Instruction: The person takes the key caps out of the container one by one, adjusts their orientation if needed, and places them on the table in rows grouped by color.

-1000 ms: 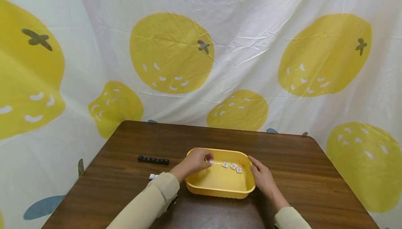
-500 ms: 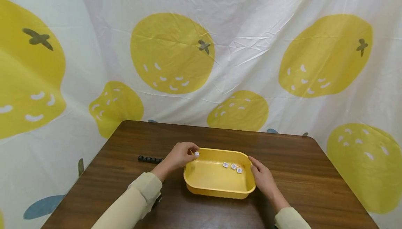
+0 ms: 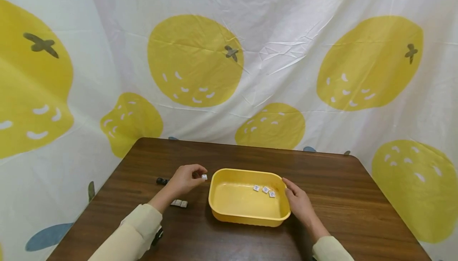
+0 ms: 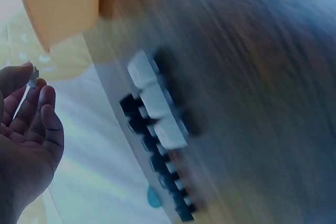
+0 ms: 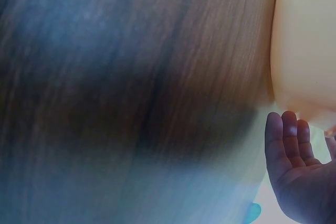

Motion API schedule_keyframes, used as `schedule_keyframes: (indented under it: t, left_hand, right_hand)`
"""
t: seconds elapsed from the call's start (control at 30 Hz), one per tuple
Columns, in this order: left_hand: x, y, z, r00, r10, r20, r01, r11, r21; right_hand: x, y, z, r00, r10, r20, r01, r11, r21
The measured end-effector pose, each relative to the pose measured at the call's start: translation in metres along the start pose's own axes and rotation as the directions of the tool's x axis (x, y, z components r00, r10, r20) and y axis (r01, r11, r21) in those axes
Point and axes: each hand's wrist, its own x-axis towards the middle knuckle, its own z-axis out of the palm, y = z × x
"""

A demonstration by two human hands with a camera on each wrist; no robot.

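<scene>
In the head view my left hand [image 3: 185, 179] pinches a small white keycap [image 3: 204, 177] between thumb and fingertips, just left of the yellow tray [image 3: 247, 220]. The left wrist view also shows that keycap [image 4: 33, 77] at the fingertips. My right hand [image 3: 302, 205] holds the tray's right side, thumb at the rim and fingers along the outer wall. Inside the tray lie white keycaps [image 3: 265, 190] with dark printed marks, toward the right. Below the left hand a short row of white keycaps [image 4: 154, 100] sits on the table, partly hidden by the arm in the head view.
A row of black keycaps [image 4: 157, 162] lies beyond the white row, mostly covered by the left hand in the head view. The brown wooden table [image 3: 358, 213] ends at a lemon-print cloth [image 3: 275, 74] hanging behind it.
My left hand has lifted the white keycap out of the tray and carried it left past the rim, over the table. The right hand stays at the tray's right side.
</scene>
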Motion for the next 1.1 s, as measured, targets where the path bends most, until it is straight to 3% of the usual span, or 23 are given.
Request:
schedule_keyframes:
  t: [0.33, 0.63, 0.93, 1.1]
  left_hand:
    - [-0.019, -0.023, -0.02, 0.997, -0.066, -0.038, 0.067, 0.997, 0.029]
    - [-0.042, -0.045, -0.04, 0.996, -0.054, -0.064, 0.057, 0.997, 0.042]
    - [-0.069, -0.066, -0.06, 0.991, -0.119, -0.064, 0.123, 0.99, 0.063]
    - [-0.082, -0.078, -0.065, 0.992, -0.116, -0.041, 0.12, 0.986, 0.119]
  right_hand:
    - [0.0, -0.001, 0.001, 1.0, -0.013, -0.011, 0.013, 1.0, 0.003]
    - [0.0, 0.0, 0.0, 1.0, -0.008, -0.006, 0.008, 1.0, -0.005]
    - [-0.002, -0.003, 0.0, 1.0, -0.008, -0.005, 0.008, 1.0, 0.014]
    - [-0.002, -0.002, 0.001, 1.0, 0.0, -0.012, 0.0, 1.0, 0.004]
